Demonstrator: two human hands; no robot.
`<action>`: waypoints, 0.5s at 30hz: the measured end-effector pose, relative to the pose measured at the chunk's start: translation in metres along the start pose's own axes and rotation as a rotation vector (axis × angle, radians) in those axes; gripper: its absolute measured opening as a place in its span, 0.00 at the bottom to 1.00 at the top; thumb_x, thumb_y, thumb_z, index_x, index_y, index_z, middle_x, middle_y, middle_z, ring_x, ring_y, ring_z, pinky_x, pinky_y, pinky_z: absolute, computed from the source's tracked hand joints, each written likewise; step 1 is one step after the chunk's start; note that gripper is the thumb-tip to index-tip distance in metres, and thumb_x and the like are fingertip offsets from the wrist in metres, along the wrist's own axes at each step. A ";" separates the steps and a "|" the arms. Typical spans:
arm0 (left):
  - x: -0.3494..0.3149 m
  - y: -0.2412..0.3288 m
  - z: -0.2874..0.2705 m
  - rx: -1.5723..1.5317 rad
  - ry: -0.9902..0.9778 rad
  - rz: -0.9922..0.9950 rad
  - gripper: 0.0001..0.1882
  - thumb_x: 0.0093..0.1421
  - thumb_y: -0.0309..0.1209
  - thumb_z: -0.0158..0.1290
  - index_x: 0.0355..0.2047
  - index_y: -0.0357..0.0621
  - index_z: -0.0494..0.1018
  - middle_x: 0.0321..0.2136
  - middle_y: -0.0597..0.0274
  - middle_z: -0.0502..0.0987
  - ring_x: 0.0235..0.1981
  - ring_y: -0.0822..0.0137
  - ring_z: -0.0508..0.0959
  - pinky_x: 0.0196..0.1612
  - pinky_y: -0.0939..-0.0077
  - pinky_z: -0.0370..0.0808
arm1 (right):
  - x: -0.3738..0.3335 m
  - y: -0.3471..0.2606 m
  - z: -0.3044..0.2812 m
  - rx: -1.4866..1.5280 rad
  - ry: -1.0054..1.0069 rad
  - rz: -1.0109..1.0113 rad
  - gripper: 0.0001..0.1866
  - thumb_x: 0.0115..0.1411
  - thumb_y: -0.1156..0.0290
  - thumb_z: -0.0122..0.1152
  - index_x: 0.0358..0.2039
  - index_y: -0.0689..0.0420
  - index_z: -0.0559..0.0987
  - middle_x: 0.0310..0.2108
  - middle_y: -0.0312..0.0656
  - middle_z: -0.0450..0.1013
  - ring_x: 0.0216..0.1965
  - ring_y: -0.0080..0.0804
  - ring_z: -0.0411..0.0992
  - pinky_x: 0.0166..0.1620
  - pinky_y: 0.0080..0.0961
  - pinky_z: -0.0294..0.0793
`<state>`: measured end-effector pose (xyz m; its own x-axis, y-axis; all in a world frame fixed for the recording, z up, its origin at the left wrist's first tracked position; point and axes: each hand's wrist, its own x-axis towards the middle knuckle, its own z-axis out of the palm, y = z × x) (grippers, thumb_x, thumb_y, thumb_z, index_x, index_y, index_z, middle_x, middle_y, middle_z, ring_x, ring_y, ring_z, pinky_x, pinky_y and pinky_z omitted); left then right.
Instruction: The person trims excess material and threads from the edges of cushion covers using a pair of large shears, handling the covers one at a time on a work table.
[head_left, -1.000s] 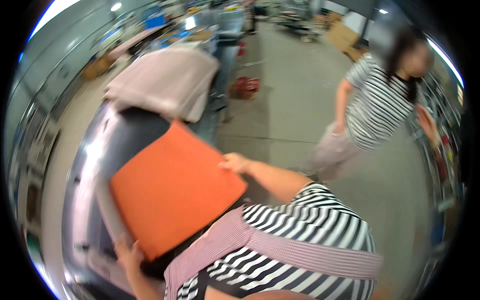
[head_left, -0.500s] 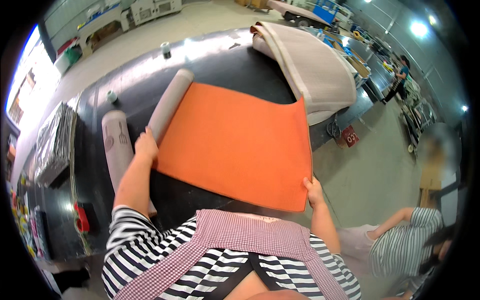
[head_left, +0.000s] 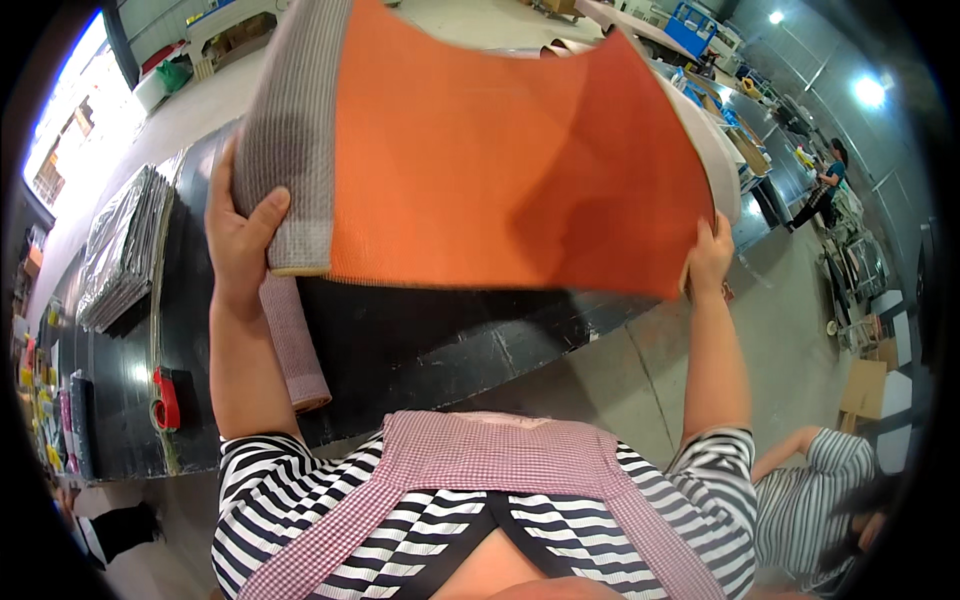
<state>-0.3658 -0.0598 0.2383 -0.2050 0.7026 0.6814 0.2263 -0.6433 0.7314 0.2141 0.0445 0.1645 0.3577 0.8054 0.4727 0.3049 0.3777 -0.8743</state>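
Between my two hands hangs a partly rolled mat (head_left: 480, 170), its orange underside showing and its rolled end grey and ribbed. My left hand (head_left: 245, 225) is wrapped round the near end of that roll, thumb on top. At the right edge, the fingers of my right hand (head_left: 710, 255) pinch the mat's near corner. The mat is lifted off the black table (head_left: 430, 335) and hides much of it. Beneath my left forearm lies a second rolled mat (head_left: 293, 345), partly covered by the arm.
A stack of silvery sheets (head_left: 125, 250) stands on the table at left, with a red tape dispenser (head_left: 165, 402) nearer me. Behind the lifted mat a beige mat pile (head_left: 725, 165) shows. One person (head_left: 815, 490) is close at lower right, another (head_left: 825, 185) farther off.
Both hands have raised the mat off the table, up and away from me. It now covers the pale pile behind it. My right hand has moved right.
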 end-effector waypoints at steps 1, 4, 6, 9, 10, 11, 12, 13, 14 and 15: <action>0.019 0.015 0.007 0.114 -0.015 0.180 0.38 0.59 0.27 0.62 0.68 0.36 0.61 0.55 0.54 0.74 0.55 0.62 0.76 0.58 0.70 0.73 | 0.020 -0.003 0.027 0.248 0.097 0.061 0.14 0.70 0.74 0.49 0.52 0.63 0.75 0.44 0.47 0.77 0.44 0.31 0.74 0.49 0.30 0.74; 0.079 0.084 0.043 0.317 -0.075 0.304 0.40 0.56 0.31 0.65 0.68 0.46 0.64 0.55 0.53 0.76 0.53 0.62 0.78 0.56 0.65 0.75 | 0.071 0.032 0.079 -0.284 0.045 0.033 0.42 0.60 0.60 0.67 0.65 0.66 0.57 0.57 0.55 0.69 0.56 0.42 0.69 0.57 0.35 0.69; 0.094 0.112 0.073 0.501 -0.171 0.265 0.39 0.55 0.32 0.65 0.68 0.49 0.65 0.55 0.50 0.77 0.52 0.60 0.79 0.55 0.64 0.76 | 0.062 -0.018 0.132 -0.170 -0.153 0.331 0.64 0.51 0.51 0.78 0.72 0.71 0.45 0.68 0.65 0.56 0.70 0.50 0.56 0.69 0.35 0.59; 0.090 0.093 0.138 0.299 -0.481 0.414 0.36 0.57 0.29 0.61 0.66 0.48 0.66 0.57 0.44 0.75 0.53 0.48 0.79 0.58 0.63 0.73 | 0.032 -0.024 0.170 0.327 -0.329 0.279 0.45 0.63 0.52 0.67 0.72 0.58 0.55 0.68 0.52 0.61 0.65 0.45 0.63 0.62 0.46 0.66; 0.072 0.083 0.160 0.490 -0.578 0.346 0.38 0.56 0.28 0.61 0.68 0.51 0.64 0.58 0.45 0.75 0.55 0.44 0.77 0.60 0.59 0.73 | 0.014 -0.014 0.173 0.699 -0.391 0.416 0.40 0.66 0.51 0.61 0.71 0.58 0.58 0.67 0.51 0.62 0.64 0.44 0.64 0.60 0.45 0.68; 0.056 0.051 0.175 0.415 -0.657 0.379 0.40 0.55 0.27 0.61 0.69 0.55 0.62 0.58 0.45 0.74 0.55 0.45 0.77 0.60 0.56 0.73 | 0.001 -0.005 0.178 1.085 -0.459 0.530 0.36 0.69 0.50 0.56 0.70 0.57 0.61 0.65 0.50 0.64 0.63 0.43 0.65 0.59 0.44 0.69; 0.038 0.032 0.190 0.543 -0.835 0.225 0.40 0.55 0.28 0.62 0.69 0.59 0.63 0.57 0.46 0.75 0.54 0.45 0.77 0.58 0.56 0.74 | -0.012 0.015 0.179 1.078 -0.339 0.503 0.33 0.70 0.50 0.52 0.68 0.56 0.63 0.62 0.50 0.66 0.61 0.43 0.66 0.58 0.44 0.70; 0.021 0.000 0.202 0.499 -1.010 0.159 0.41 0.55 0.29 0.62 0.69 0.61 0.62 0.56 0.44 0.75 0.53 0.44 0.77 0.57 0.56 0.75 | -0.028 0.036 0.180 1.074 -0.222 0.483 0.30 0.72 0.50 0.48 0.66 0.56 0.65 0.60 0.49 0.68 0.60 0.43 0.67 0.57 0.45 0.70; 0.006 -0.020 0.214 0.474 -1.092 0.017 0.40 0.56 0.30 0.62 0.70 0.61 0.62 0.56 0.44 0.75 0.54 0.45 0.77 0.57 0.56 0.75 | -0.047 0.043 0.174 1.161 -0.124 0.647 0.29 0.71 0.50 0.47 0.64 0.56 0.66 0.58 0.48 0.69 0.59 0.43 0.67 0.58 0.46 0.70; -0.009 -0.041 0.225 0.437 -1.182 -0.132 0.40 0.57 0.31 0.62 0.70 0.62 0.61 0.57 0.44 0.75 0.54 0.45 0.77 0.57 0.56 0.75 | -0.071 0.053 0.163 1.237 -0.008 0.817 0.27 0.71 0.51 0.46 0.63 0.56 0.68 0.56 0.47 0.70 0.59 0.43 0.68 0.59 0.46 0.70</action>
<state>-0.1592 0.0287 0.1962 0.6717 0.7409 -0.0003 0.6100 -0.5528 0.5678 0.0607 0.0821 0.0669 0.0500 0.9820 -0.1819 -0.9022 -0.0337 -0.4300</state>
